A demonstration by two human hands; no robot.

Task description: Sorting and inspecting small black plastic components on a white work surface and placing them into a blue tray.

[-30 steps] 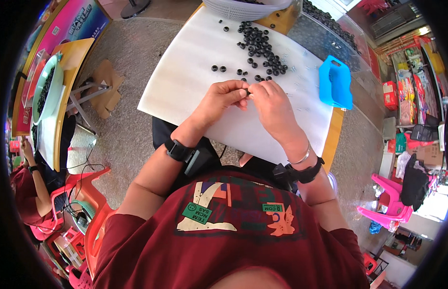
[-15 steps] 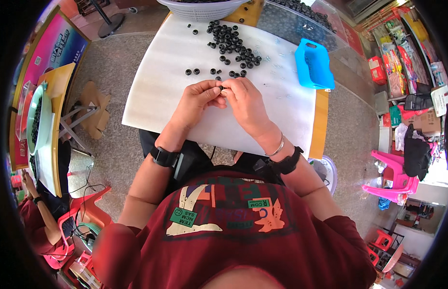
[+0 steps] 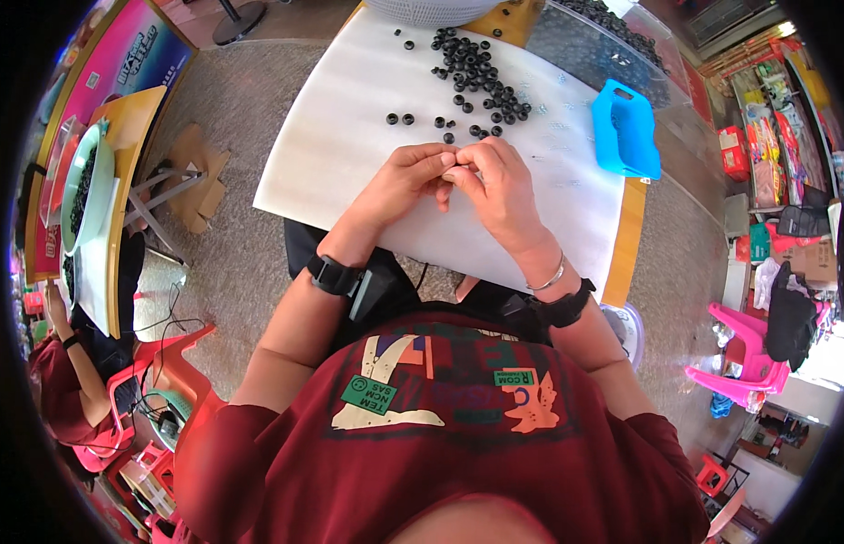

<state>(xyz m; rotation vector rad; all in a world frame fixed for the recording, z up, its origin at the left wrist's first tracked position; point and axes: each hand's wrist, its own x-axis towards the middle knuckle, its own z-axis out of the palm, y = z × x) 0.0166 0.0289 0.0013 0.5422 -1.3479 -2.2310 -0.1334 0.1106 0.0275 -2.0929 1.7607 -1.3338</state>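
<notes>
Pale green is colouring one bowl (image 3: 105, 186) at the far left, which is holding many dark pieces. On the white-topped table (image 3: 331, 154), two black round beads (image 3: 392, 119) are lying side by side. To their right and nearer the person, the left hand (image 3: 408, 177) is keeping its grip nearly closed, thumb against finger; one small dark piece (image 3: 459, 164) is showing between the tips, mostly covered. Three loose beads (image 3: 439, 121) are lying just beyond these fingertips. One bead heap (image 3: 472, 72) is spreading farther away, too overlapped for exact counting. The right hand (image 3: 503, 186) is meeting the left at the fingertips, fingers bending; whether its grip is closing on the piece, I cannot tell. One blue container (image 3: 603, 118) is standing rightmost, well apart from both hands.
</notes>
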